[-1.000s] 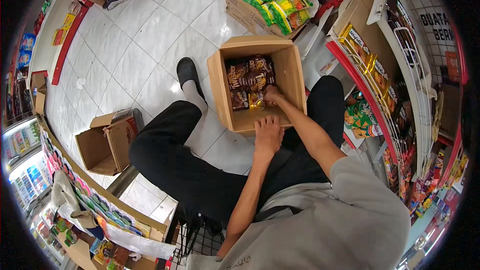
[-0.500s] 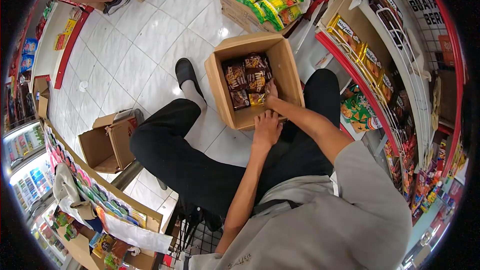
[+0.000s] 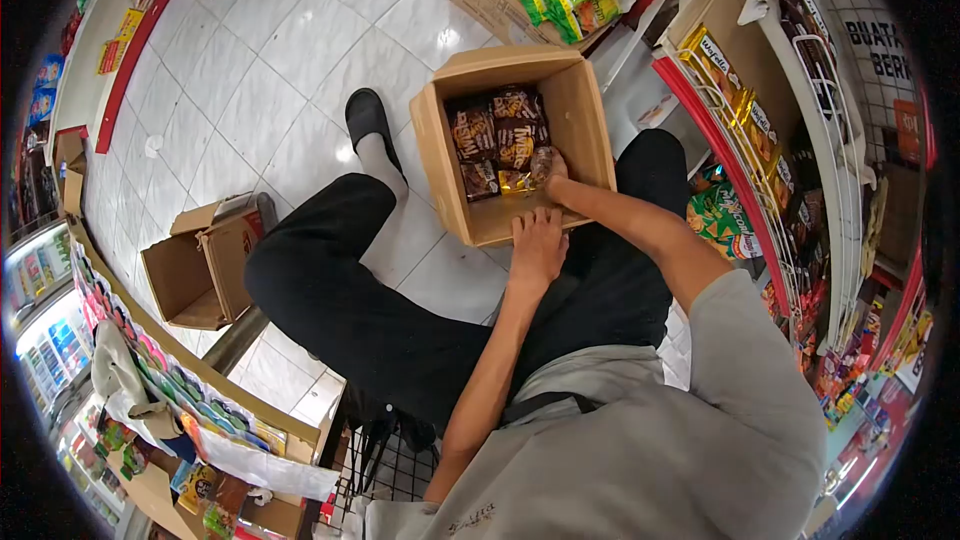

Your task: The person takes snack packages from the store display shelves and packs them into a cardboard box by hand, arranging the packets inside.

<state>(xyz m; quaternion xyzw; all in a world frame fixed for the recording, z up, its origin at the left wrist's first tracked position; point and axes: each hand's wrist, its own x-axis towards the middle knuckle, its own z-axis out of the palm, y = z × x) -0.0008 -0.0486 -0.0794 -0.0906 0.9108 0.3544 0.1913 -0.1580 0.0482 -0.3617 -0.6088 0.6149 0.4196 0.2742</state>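
Brown cardboard makes up the open box [image 3: 437,165] between my knees, with dark snack packets [image 3: 515,144] and a yellow packet [image 3: 514,182] inside. My right hand [image 3: 554,174] is in there by the packets, fingers bent; my left hand [image 3: 540,247] rests partly curled on the near rim. Whether either grips anything, I can't quite tell.
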